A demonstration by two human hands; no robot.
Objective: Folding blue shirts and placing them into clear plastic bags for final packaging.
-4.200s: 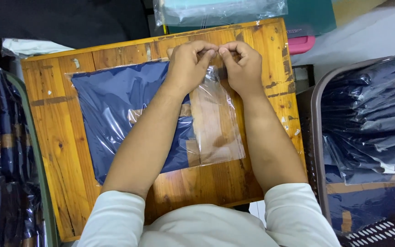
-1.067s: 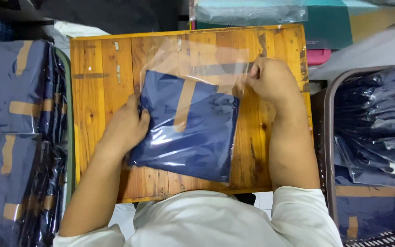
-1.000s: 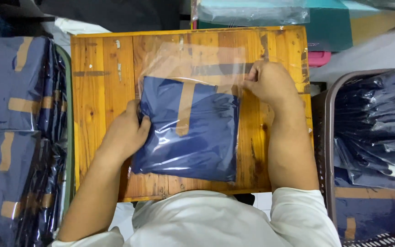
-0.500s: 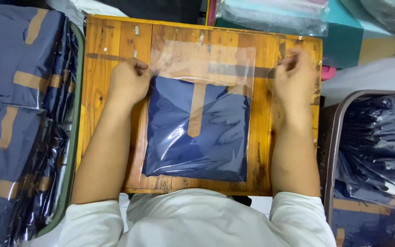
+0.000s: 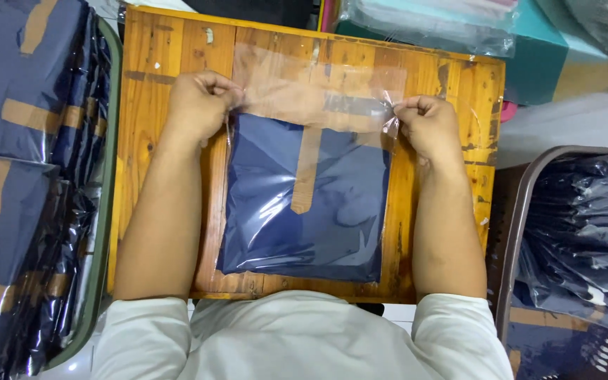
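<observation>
My left hand and my right hand each pinch a top corner of the clear plastic bag between thumb and curled fingers. Inside it lies a folded navy blue garment with a tan strip, flat on the worn wooden board. Bagged navy garments fill the green-rimmed bin on my left and the grey basket on my right.

Bagged garment on the table, bins at both sides

The bagged garment lies mid-table; the hands pinch its upper corners. Packed stacks fill the left bin and right basket; boxes stand behind.
</observation>
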